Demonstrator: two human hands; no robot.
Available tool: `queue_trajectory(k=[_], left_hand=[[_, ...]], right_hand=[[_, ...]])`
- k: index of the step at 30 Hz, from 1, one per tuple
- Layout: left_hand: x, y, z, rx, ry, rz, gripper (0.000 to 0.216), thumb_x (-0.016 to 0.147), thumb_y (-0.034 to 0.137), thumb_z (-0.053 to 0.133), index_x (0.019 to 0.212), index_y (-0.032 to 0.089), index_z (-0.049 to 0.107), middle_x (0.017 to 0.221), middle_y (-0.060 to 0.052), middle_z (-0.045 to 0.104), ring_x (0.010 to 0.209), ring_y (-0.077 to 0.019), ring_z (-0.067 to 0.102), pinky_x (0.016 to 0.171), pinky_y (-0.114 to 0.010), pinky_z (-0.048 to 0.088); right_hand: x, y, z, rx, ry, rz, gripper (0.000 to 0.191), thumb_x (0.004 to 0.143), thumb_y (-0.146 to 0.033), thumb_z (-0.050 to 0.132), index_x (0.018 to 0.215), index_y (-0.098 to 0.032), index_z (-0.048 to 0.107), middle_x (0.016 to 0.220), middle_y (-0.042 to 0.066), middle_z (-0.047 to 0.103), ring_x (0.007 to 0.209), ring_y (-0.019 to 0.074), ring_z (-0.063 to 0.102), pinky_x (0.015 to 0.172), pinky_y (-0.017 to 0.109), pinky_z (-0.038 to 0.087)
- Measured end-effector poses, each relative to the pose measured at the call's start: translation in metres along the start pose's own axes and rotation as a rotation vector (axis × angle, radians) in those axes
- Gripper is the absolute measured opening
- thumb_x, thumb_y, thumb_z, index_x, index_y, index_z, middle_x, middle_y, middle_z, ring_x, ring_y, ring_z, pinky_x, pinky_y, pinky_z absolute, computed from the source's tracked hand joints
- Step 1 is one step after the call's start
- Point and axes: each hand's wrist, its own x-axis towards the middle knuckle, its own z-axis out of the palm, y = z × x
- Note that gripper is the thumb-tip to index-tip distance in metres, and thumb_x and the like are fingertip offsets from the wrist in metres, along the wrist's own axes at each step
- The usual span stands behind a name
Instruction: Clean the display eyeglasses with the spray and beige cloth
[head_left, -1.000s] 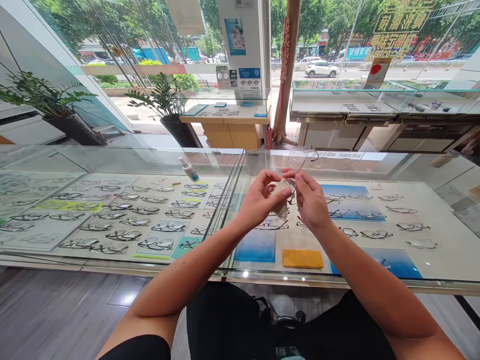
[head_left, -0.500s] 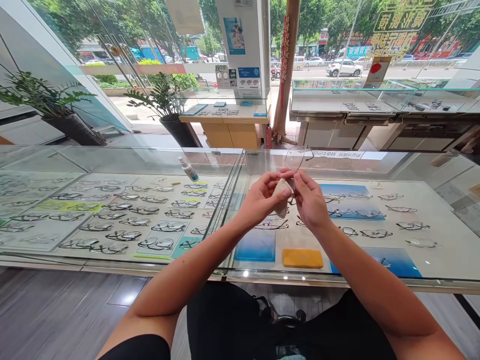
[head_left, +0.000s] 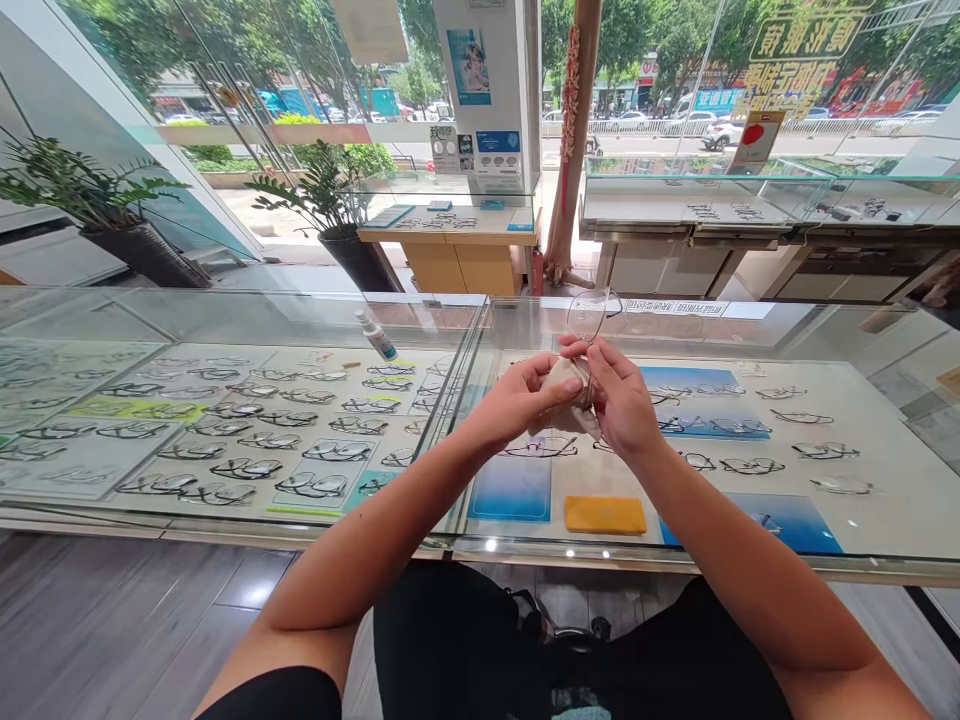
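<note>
Above the glass counter, both hands meet around a pair of thin-rimmed eyeglasses (head_left: 587, 316). One round lens and a dark-tipped temple stick up past the fingers; the other lens is hidden by cloth and fingers. My left hand (head_left: 534, 392) is closed on a pale cleaning cloth (head_left: 564, 385), its thumb pressing the cloth against the glasses. Cloth folds hang below the fingers. My right hand (head_left: 621, 393) pinches the frame near its middle, fingertips touching the left hand's fingers.
The glass display counter (head_left: 491, 400) holds rows of eyeglasses. On its top stand a small spray bottle (head_left: 376, 335) at left and a yellow glasses case (head_left: 605, 515) close to me. Beyond are potted plants (head_left: 341, 205), a wooden post (head_left: 574, 140) and more display cases (head_left: 450, 225).
The cloth has spread out, with more of it hanging below the fingers toward the right hand. The glasses have shifted slightly left; both hands keep their hold.
</note>
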Motion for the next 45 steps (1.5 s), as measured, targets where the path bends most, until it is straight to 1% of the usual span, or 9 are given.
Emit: queue_trajectory(k=[3, 8, 12, 19, 23, 27, 32, 39, 45], left_hand=[[0.001, 0.001, -0.001, -0.048, -0.034, -0.016, 0.060, 0.082, 0.054, 0.100, 0.124, 0.017, 0.078, 0.082, -0.003, 0.077, 0.067, -0.0134, 0.068, 0.062, -0.026, 0.050], [0.003, 0.002, -0.007, -0.020, -0.111, -0.033, 0.048, 0.082, 0.058, 0.098, 0.097, 0.015, 0.083, 0.079, -0.005, 0.077, 0.067, -0.0137, 0.068, 0.066, -0.027, 0.054], [0.004, 0.001, -0.009, -0.018, -0.101, -0.048, 0.049, 0.081, 0.059, 0.099, 0.093, 0.014, 0.083, 0.075, -0.004, 0.076, 0.063, -0.0129, 0.066, 0.063, -0.027, 0.054], [0.004, -0.004, -0.007, -0.151, -0.055, -0.042, 0.050, 0.075, 0.040, 0.106, 0.111, 0.015, 0.082, 0.097, -0.007, 0.081, 0.083, -0.0175, 0.077, 0.078, -0.030, 0.062], [0.003, -0.002, -0.007, -0.189, -0.029, -0.037, 0.053, 0.073, 0.032, 0.106, 0.116, 0.017, 0.078, 0.099, -0.006, 0.079, 0.086, -0.0174, 0.077, 0.080, -0.030, 0.062], [0.003, -0.002, -0.006, -0.209, -0.043, -0.035, 0.057, 0.074, 0.027, 0.105, 0.122, 0.018, 0.076, 0.102, -0.006, 0.079, 0.088, -0.0188, 0.077, 0.083, -0.033, 0.062], [0.003, -0.004, -0.001, -0.145, -0.044, 0.014, 0.058, 0.076, 0.029, 0.104, 0.126, 0.022, 0.076, 0.105, -0.005, 0.079, 0.090, -0.0185, 0.075, 0.084, -0.032, 0.061], [0.000, -0.001, 0.002, 0.041, -0.057, -0.020, 0.049, 0.080, 0.053, 0.100, 0.096, 0.013, 0.077, 0.087, -0.007, 0.076, 0.076, -0.0158, 0.067, 0.072, -0.030, 0.053], [-0.001, -0.002, 0.000, 0.039, -0.046, 0.013, 0.048, 0.080, 0.051, 0.101, 0.104, 0.015, 0.080, 0.094, -0.007, 0.077, 0.082, -0.0173, 0.068, 0.076, -0.032, 0.052]], right_hand=[[0.001, -0.001, 0.000, -0.018, 0.004, 0.006, 0.031, 0.103, -0.060, 0.074, 0.099, -0.032, 0.085, 0.136, 0.004, 0.078, 0.141, 0.0273, 0.065, 0.127, 0.046, 0.046], [0.001, -0.002, 0.001, -0.008, -0.009, 0.016, 0.032, 0.100, -0.063, 0.076, 0.096, -0.032, 0.085, 0.131, 0.004, 0.078, 0.143, 0.0284, 0.064, 0.130, 0.047, 0.043], [0.001, -0.002, 0.001, 0.007, -0.033, 0.022, 0.031, 0.101, -0.062, 0.076, 0.095, -0.033, 0.085, 0.131, 0.003, 0.078, 0.143, 0.0276, 0.064, 0.132, 0.048, 0.041], [0.002, -0.003, 0.000, 0.001, -0.033, 0.043, 0.033, 0.100, -0.063, 0.076, 0.097, -0.032, 0.084, 0.133, 0.004, 0.077, 0.142, 0.0288, 0.064, 0.127, 0.047, 0.045], [0.001, -0.002, 0.000, 0.017, -0.044, 0.053, 0.033, 0.098, -0.065, 0.078, 0.096, -0.032, 0.084, 0.132, 0.002, 0.077, 0.138, 0.0272, 0.067, 0.121, 0.043, 0.049], [0.000, -0.001, 0.000, 0.008, -0.041, 0.087, 0.035, 0.098, -0.067, 0.077, 0.098, -0.032, 0.082, 0.138, 0.001, 0.077, 0.129, 0.0258, 0.071, 0.103, 0.038, 0.058], [-0.001, -0.002, 0.002, 0.022, -0.030, 0.110, 0.039, 0.095, -0.070, 0.078, 0.097, -0.031, 0.080, 0.136, 0.002, 0.078, 0.112, 0.0236, 0.073, 0.086, 0.035, 0.060], [0.000, -0.003, 0.003, 0.019, -0.023, 0.061, 0.036, 0.098, -0.067, 0.076, 0.097, -0.031, 0.081, 0.129, 0.003, 0.079, 0.135, 0.0274, 0.067, 0.115, 0.043, 0.053], [0.000, -0.006, 0.005, 0.012, -0.006, 0.063, 0.038, 0.096, -0.068, 0.078, 0.094, -0.031, 0.080, 0.127, 0.004, 0.079, 0.132, 0.0282, 0.068, 0.115, 0.045, 0.054]])
